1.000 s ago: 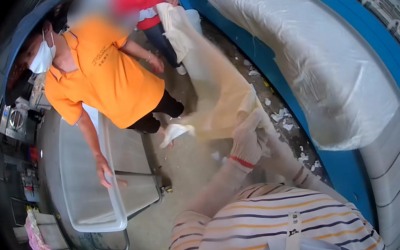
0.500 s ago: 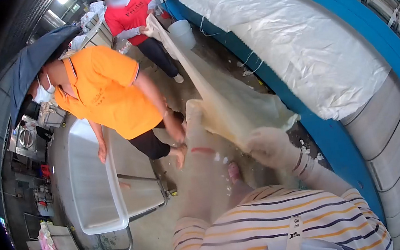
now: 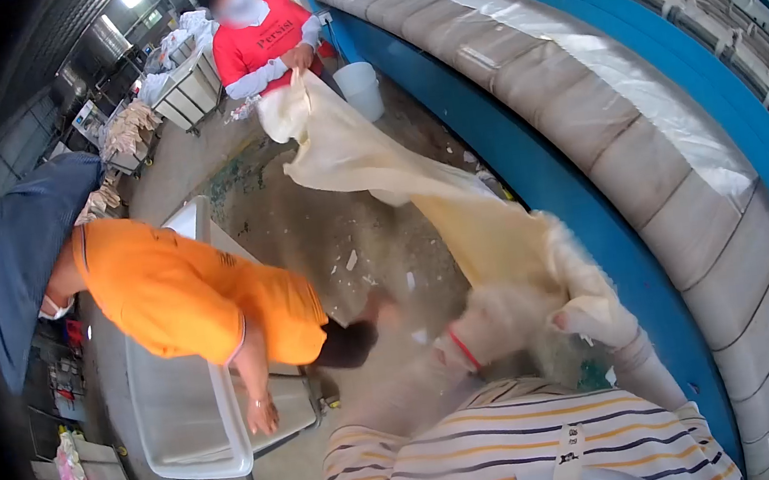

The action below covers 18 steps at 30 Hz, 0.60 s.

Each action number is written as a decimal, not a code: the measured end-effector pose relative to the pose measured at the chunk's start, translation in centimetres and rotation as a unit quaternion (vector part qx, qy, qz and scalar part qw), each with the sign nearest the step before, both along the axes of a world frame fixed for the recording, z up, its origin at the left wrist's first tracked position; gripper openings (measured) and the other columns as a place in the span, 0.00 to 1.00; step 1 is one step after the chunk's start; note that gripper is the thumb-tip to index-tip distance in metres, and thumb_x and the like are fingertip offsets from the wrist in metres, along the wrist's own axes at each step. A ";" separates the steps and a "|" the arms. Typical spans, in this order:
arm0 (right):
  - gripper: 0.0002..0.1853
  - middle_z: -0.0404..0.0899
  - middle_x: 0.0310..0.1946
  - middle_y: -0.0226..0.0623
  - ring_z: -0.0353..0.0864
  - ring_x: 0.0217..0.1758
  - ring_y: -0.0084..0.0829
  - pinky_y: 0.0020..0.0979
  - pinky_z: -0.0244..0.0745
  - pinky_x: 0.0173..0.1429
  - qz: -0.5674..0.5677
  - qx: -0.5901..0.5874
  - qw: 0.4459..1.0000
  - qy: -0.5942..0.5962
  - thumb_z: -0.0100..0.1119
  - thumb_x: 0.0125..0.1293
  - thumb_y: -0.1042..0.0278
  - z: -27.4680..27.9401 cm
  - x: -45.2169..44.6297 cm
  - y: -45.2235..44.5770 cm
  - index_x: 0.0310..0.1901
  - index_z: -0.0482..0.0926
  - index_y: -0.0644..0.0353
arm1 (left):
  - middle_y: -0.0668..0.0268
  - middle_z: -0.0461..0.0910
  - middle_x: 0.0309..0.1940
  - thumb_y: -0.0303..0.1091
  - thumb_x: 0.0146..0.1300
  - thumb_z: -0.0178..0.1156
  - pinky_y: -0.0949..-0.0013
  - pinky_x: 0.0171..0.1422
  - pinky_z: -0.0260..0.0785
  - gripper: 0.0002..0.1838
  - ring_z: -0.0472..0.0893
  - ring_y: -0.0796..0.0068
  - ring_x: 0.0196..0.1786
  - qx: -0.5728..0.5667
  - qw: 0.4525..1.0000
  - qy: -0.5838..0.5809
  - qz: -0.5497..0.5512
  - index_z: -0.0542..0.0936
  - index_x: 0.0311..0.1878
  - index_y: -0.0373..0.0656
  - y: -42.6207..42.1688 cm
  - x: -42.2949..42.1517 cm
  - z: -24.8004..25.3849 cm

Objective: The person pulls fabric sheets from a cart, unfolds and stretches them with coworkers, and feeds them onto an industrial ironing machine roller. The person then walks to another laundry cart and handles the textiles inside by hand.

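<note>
A long cream cloth [image 3: 437,197] stretches through the air from a co-worker in a red shirt [image 3: 262,39] at the top to my own hands. My gloved right hand [image 3: 603,319] is closed on the cloth's near edge. Close by on its left is my gloved left hand [image 3: 505,321], with a red band at the wrist; motion smears its fingers, and it lies against the cloth. The far end of the cloth is bunched in the co-worker's hands. Beside the cloth runs the blue machine [image 3: 526,141] with its padded grey roller [image 3: 621,134].
At the left, a person in an orange shirt [image 3: 189,293] bends over a white wheeled tub [image 3: 234,422]. A white bucket [image 3: 360,89] stands by the machine's far end. Laundry carts [image 3: 189,91] are further back. White scraps [image 3: 352,260] lie on the floor.
The white sheet on the roller has moved away, baring more grey padding. The cream cloth has swung and spread. My left hand has come right to the cloth. The orange-shirted person has bent lower, nearer.
</note>
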State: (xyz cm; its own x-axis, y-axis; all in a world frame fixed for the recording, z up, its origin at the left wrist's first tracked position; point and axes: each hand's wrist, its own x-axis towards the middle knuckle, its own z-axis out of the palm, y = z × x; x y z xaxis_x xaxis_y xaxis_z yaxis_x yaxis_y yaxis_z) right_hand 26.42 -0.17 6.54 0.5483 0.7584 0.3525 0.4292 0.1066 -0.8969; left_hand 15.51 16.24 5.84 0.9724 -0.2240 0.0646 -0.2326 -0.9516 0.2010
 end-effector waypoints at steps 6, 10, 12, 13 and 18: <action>0.09 0.81 0.36 0.27 0.75 0.36 0.15 0.20 0.72 0.41 -0.114 -0.115 0.964 0.213 0.58 0.64 0.76 -5.7 1.1 3.8 0.46 0.83 0.62 | 0.66 0.81 0.23 0.37 0.53 0.59 0.55 0.23 0.71 0.09 0.83 0.63 0.26 -0.133 0.987 -0.039 0.082 0.84 0.32 0.45 2.0 -4.8 -6.3; 0.08 0.80 0.34 0.26 0.75 0.33 0.15 0.20 0.71 0.39 -0.101 -0.167 0.963 0.185 0.57 0.66 0.74 -4.2 0.4 3.7 0.44 0.82 0.61 | 0.66 0.81 0.24 0.38 0.53 0.59 0.57 0.25 0.73 0.08 0.83 0.63 0.28 -0.136 0.989 -0.025 0.044 0.84 0.30 0.47 3.2 -6.0 -7.7; 0.10 0.81 0.38 0.29 0.77 0.38 0.18 0.22 0.74 0.43 -0.091 -0.156 0.971 0.154 0.57 0.66 0.73 -2.8 0.7 3.3 0.47 0.82 0.61 | 0.66 0.82 0.25 0.39 0.53 0.59 0.58 0.26 0.74 0.08 0.84 0.63 0.29 -0.129 0.991 -0.033 0.009 0.84 0.30 0.47 3.0 -5.5 -7.1; 0.12 0.81 0.40 0.30 0.77 0.40 0.19 0.22 0.73 0.43 -0.061 -0.134 0.970 0.193 0.58 0.65 0.72 -1.1 0.4 3.3 0.49 0.81 0.62 | 0.66 0.82 0.26 0.40 0.54 0.60 0.58 0.26 0.74 0.08 0.84 0.63 0.30 -0.126 0.991 -0.039 -0.007 0.84 0.29 0.48 2.6 -4.9 -6.8; 0.18 0.82 0.47 0.38 0.80 0.45 0.24 0.26 0.74 0.47 0.057 -0.252 0.957 0.131 0.59 0.63 0.68 3.9 0.5 2.5 0.54 0.79 0.62 | 0.67 0.82 0.27 0.39 0.53 0.59 0.61 0.27 0.74 0.08 0.83 0.63 0.30 -0.110 0.992 -0.060 -0.020 0.84 0.29 0.48 -0.1 -1.1 -1.2</action>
